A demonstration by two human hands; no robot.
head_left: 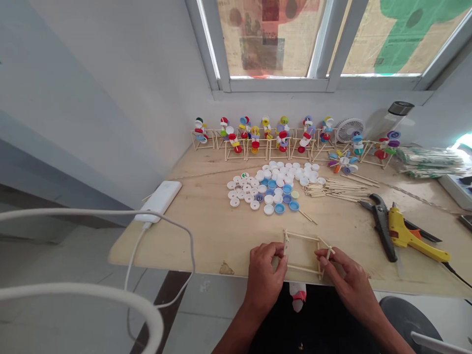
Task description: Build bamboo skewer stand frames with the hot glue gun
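So the little stick frame is sitting right by the front edge of the table, its near side running close along that edge. The left hand is pinching its left end and the right hand is pinching its right end, so the 2 hands are sitting apart with the frame bridging them. A wide stretch of tabletop is running left toward a white box, while the yellow glue gun and black cutter are crowding the right side a bit.

Material-wise, the frame is showing thin, pale, straight sticks. Beyond it, shallow round plastic caps are spreading out, mostly white, some blue, with loose sticks lying alongside. Colourful cap wheels are lining the back.
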